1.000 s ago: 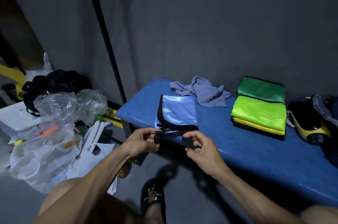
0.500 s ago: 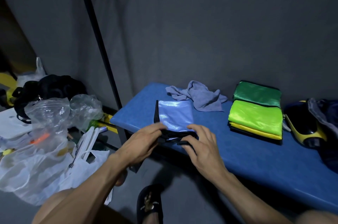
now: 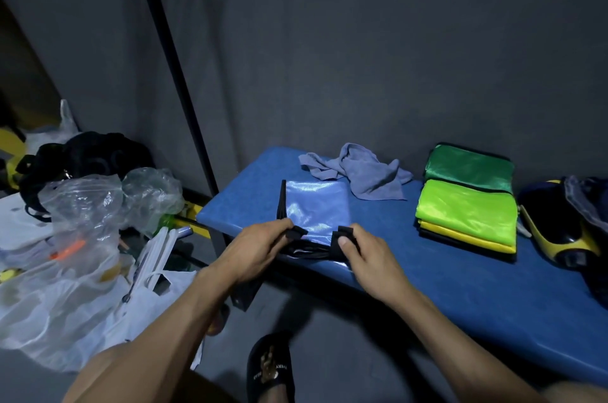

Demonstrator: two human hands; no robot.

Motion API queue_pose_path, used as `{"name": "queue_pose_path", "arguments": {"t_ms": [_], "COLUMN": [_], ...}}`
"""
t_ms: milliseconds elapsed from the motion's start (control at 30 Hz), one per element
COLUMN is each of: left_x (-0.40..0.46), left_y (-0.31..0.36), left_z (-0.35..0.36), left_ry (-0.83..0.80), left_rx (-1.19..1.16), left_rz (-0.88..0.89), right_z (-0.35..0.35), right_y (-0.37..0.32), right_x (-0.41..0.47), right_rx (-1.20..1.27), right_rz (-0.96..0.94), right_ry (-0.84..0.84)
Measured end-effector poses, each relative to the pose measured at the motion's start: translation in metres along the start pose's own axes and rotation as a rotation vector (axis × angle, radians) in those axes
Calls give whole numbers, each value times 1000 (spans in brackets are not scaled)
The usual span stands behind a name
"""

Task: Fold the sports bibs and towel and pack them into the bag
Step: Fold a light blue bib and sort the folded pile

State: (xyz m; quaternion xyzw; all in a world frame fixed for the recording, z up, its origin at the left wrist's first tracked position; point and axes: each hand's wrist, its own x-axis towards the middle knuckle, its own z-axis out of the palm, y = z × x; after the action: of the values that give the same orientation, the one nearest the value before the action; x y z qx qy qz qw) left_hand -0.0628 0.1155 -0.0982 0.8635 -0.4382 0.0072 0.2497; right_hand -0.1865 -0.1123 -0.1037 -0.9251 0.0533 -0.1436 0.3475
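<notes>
Blue satin catches what little light there is: the blue bib (image 3: 317, 210) lies half folded on the bench (image 3: 460, 284), at about twelve o'clock from our hands and touching them along its near edge. We pinch its black trim at both near corners, our left hand (image 3: 255, 251) clenched on the left strap end with fingers curled round it, our right hand (image 3: 368, 254) holding the right strap end under the thumb. Between the two hands the black edging bunches loosely at the bench's near edge.

We judge the step in hand to be the folding of this bib. At three o'clock from it, well apart, sits the stack of folded bibs (image 3: 467, 208), dark green and bright green over yellow. At one o'clock, just beyond the blue bib's far right corner, the grey towel (image 3: 362, 169) lies crumpled and not yet folded. At the far right, near the stack, a dark bag (image 3: 589, 195) shows only in part, next to a yellow and black object (image 3: 559, 231) we cannot identify.

Next, we think, the near edge wants carrying toward twelve o'clock over the satin panel, the straps tucked inside and the corners kept level, since this slick cloth will probably slide.
</notes>
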Motion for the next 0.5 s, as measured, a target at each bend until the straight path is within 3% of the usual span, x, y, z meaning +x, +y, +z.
{"name": "queue_pose_path", "arguments": {"t_ms": [167,300,500], "left_x": [12,16,18], "left_y": [-2,3,4], "left_z": [5,11,18], "left_ry": [133,215,262], "left_rx": [-103,-211,-91], "left_rz": [-207,-268,-219], "right_z": [6,16,18], "right_y": [-1,1,3], "right_x": [21,36,44], "right_rx": [57,10,-156], "right_rz": [151,190,31], "right_ry": [66,53,112]}}
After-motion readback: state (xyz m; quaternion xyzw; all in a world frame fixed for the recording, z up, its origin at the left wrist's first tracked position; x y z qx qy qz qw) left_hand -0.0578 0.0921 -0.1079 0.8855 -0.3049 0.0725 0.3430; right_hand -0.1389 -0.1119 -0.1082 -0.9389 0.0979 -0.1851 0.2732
